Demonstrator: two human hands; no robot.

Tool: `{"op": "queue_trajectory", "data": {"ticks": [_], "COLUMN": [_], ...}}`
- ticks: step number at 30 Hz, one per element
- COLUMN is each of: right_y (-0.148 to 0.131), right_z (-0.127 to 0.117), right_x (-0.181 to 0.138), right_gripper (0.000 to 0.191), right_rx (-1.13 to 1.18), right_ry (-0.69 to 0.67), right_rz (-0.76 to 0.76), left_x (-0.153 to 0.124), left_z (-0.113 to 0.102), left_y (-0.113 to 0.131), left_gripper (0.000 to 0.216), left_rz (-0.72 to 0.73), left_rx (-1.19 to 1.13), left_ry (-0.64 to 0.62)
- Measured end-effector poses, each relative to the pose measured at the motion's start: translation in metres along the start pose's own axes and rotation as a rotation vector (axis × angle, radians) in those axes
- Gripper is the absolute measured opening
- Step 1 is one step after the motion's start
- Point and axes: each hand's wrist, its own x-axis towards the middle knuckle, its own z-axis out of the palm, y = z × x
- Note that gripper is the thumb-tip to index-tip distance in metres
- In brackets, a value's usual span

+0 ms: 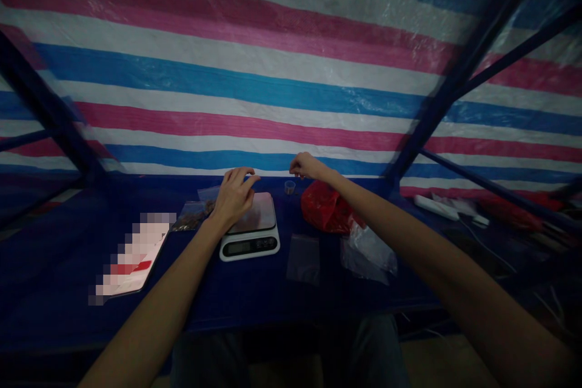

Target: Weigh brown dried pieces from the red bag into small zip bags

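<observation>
Overhead and behind, a striped tarpaulin [273, 73] in pink, white and blue closed off the scene. Below it ran a blue-covered table [68, 279]. On its left part lay a flat card or sheet [131, 254], its face not legible.

At centre stood a digital scale [252, 233], its platform bare where visible. The left hand [234, 194] hovered over the scale's rear left corner, fingers loosely curled and slightly apart, with nothing seen gripped between them. Just left of the scale lay a clear packet of brown pieces [193, 215].

To the right sat a crumpled red bag [325, 206], with loose clear plastic bags [368, 251] in front of it. A small flat sachet [303, 257] lay near the scale, apparently unfilled.

Smallest was a clear cup [290, 187] behind the scale. The right hand [307, 165] hung just above it, fingertips drawn together and pointing down. Whether they pinched anything was too small to tell.

Judged from this layout, the weighing stood at an early stage: nothing rested on the platform, and the sachet had not been filled.
</observation>
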Motion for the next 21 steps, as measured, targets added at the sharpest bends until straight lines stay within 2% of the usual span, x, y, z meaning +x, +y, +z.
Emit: {"op": "queue_trajectory", "data": {"ticks": [9, 13, 16, 21], "right_y": [0.012, 0.019, 0.017, 0.011], "right_z": [0.016, 0.027, 0.034, 0.038], "right_x": [-0.012, -0.02, -0.025, -0.033], "right_gripper": [0.021, 0.038, 0.037, 0.031], "right_rx": [-0.124, -0.187, -0.206, -0.192], "right_ry": [-0.015, -0.092, -0.144, -0.138], "right_rz": [0.176, 0.238, 0.244, 0.225], "left_x": [0.001, 0.001, 0.001, 0.001], "left_z": [0.001, 0.003, 0.003, 0.002], "left_y": [-0.002, -0.001, -0.001, -0.002], "left_gripper": [0.038, 0.035, 0.033, 0.032], "left_rz": [0.022, 0.057, 0.061, 0.06], "left_rx": [0.011, 0.017, 0.036, 0.056], "left_ry": [0.041, 0.034, 0.037, 0.035]}}
